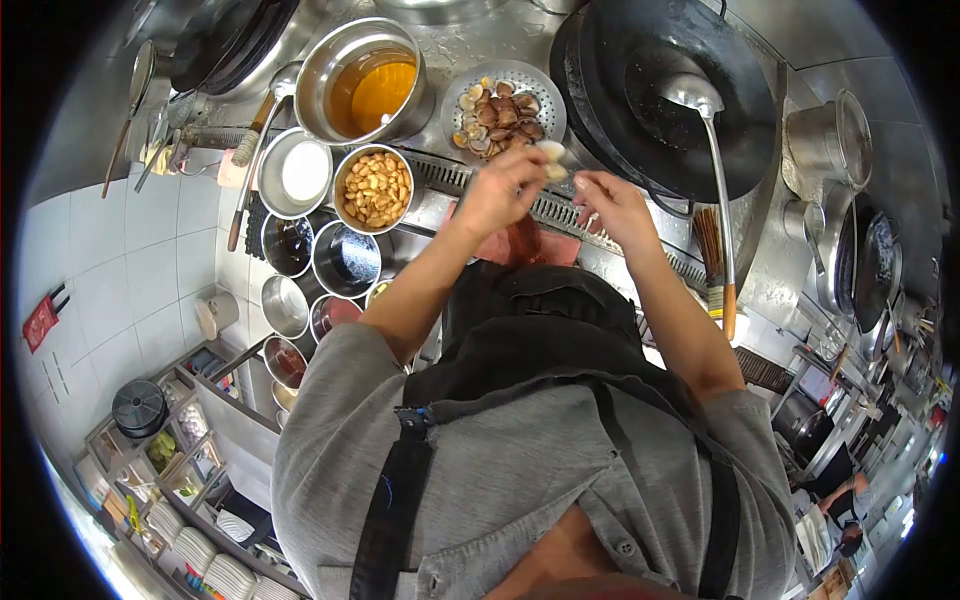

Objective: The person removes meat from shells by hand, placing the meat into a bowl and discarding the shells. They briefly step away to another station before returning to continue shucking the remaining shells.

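My left hand (pixel 502 192) has its fingers closed on a pale opened clam shell (pixel 551 160), beside the lower right edge of a perforated metal strainer (pixel 467 80). Brown clams (pixel 505 112) and some loose shells lie in the strainer. To the right, my right hand (pixel 612 205) is a little apart from the shell. Its thumb and fingertips are near each other, and whether anything small is between them cannot be made out. Below the hands a reddish cloth (pixel 560 248) lies along the counter's front edge.
A black wok (pixel 650 150) with a metal ladle (pixel 715 150) stands right of the strainer. At the left are a pot of amber liquid (pixel 325 75), a bowl of peanuts (pixel 376 190), a bowl of white stuff (pixel 303 170) and several seasoning containers. A bamboo brush (pixel 709 245) hangs at right.
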Motion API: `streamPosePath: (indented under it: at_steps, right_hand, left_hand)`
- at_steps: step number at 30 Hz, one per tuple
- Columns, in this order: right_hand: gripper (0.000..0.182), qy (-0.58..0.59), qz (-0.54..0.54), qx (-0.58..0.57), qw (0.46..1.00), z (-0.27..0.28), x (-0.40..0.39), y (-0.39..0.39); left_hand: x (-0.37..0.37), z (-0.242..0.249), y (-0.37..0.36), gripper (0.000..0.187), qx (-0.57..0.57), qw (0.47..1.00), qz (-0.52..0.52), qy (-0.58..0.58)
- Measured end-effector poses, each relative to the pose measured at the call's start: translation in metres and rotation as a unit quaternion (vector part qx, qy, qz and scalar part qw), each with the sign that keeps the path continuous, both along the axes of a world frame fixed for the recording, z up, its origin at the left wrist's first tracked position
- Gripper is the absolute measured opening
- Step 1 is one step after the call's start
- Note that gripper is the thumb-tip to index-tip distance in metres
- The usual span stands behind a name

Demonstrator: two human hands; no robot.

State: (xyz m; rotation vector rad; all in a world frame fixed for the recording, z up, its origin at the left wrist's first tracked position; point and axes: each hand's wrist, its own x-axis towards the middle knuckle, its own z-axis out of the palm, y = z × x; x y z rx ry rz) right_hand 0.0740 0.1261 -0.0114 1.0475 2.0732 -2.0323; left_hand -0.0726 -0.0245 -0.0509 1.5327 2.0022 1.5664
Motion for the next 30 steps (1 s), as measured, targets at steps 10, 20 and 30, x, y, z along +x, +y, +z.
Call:
streamPosePath:
  at_steps: [10, 20, 30]
  right_hand:
    - [0.030, 0.025, -0.002, 0.004, 1.000, -0.005, 0.004, 0.002]
    - [0.022, 0.058, 0.063, 0.148, 0.985, -0.004, 0.021, -0.015]
    - [0.027, 0.163, 0.130, 0.408, 0.889, 0.001, -0.034, -0.004]
  left_hand:
    - [0.026, 0.023, 0.000, 0.018, -0.039, 0.975, 0.080, -0.205]
    - [0.020, -0.006, 0.006, 0.016, -0.177, 0.714, -0.085, -0.672]
    - [-0.037, -0.005, 0.025, 0.017, -0.190, 0.737, -0.073, -0.644]
